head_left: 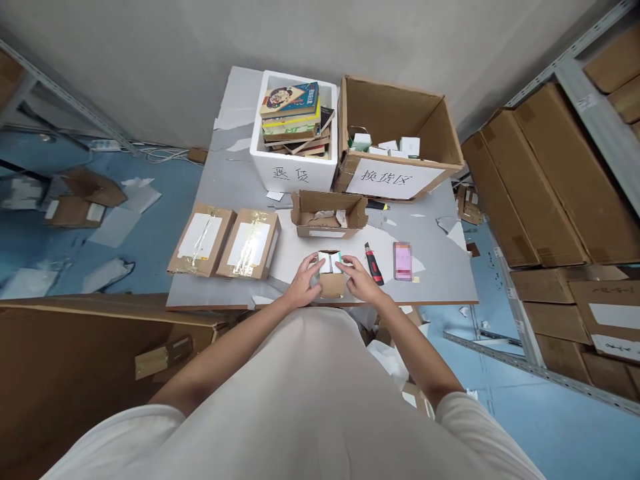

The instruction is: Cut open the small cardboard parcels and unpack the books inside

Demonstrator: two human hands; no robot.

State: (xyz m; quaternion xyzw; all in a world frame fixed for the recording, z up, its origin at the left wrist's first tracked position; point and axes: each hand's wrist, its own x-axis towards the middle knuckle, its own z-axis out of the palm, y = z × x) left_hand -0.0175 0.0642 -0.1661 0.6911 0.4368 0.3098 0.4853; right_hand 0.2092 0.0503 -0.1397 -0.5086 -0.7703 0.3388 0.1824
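Hands both rest spread on the small box [331,280], so keep your left hand [305,280] and right hand [358,277] pressing evenly, clear of the knife [373,263] beside it.

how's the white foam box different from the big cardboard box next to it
The white foam box is packed with stacked books; the big cardboard box holds only a few small white packets. The foam box has writing straight on its wall; the cardboard box wears a paper label. Both stand open-topped at the table's far edge.
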